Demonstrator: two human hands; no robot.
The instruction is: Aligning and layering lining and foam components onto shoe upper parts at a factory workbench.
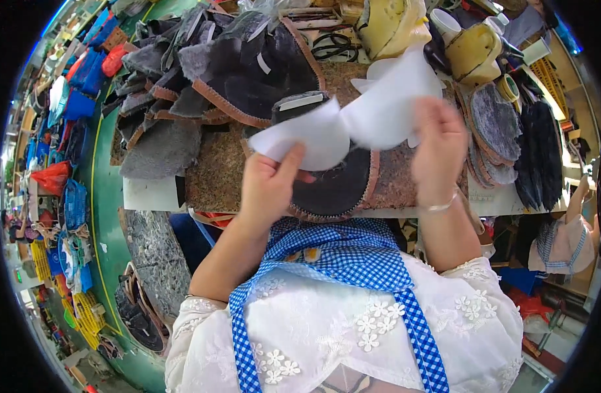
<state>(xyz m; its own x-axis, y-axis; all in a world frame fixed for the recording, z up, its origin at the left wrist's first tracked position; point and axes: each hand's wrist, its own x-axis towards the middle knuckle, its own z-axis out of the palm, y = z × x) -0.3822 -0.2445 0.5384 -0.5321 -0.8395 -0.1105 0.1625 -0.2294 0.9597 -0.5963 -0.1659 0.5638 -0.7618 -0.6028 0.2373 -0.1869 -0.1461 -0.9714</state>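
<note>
Two white pieces (353, 124), two hands (268, 187).

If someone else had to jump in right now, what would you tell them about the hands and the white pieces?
Left hand: pinching one thin white curved sheet piece by its lower edge.
Right hand: holding a second white sheet piece; the two look partly pulled apart.
Beneath the hands: a dark fuzzy piece with brown stitched trim on the brown speckled worktable.
A pile of grey fuzzy trimmed pieces sits at the back left.
The white pieces are not yet laid down.

Brown speckled workbench (215, 180), grey fleece pieces (163, 147), dark sole piece (333, 190), yellow pots (474, 52)
</note>
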